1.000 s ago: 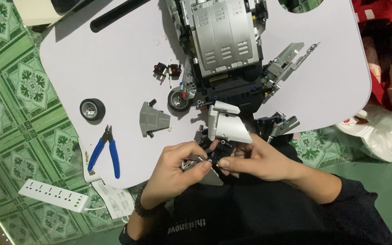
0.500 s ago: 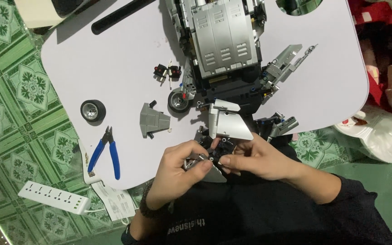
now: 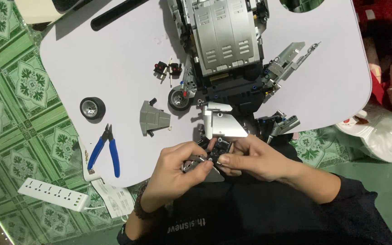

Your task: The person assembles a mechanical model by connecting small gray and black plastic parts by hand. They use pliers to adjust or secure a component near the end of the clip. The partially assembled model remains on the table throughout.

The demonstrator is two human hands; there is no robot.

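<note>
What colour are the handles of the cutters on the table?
Blue, on the cutters; the head view shows them clearly.

Smooth matt pale plastic across the surface (image 3: 114, 59). Glossy silver-grey and black plastic on the big brick model (image 3: 225, 43). Same hard plastic, grey and black, in the small brick part (image 3: 207, 159) pinched between the hands. Black rubber with a shiny metal-look hub on the loose wheel (image 3: 92, 108). Blue rubbery grips, dark steel jaws on the pliers (image 3: 106, 149). Glossy white plastic on the power strip (image 3: 53, 194). Shiny green patterned floor (image 3: 19, 90).
</note>
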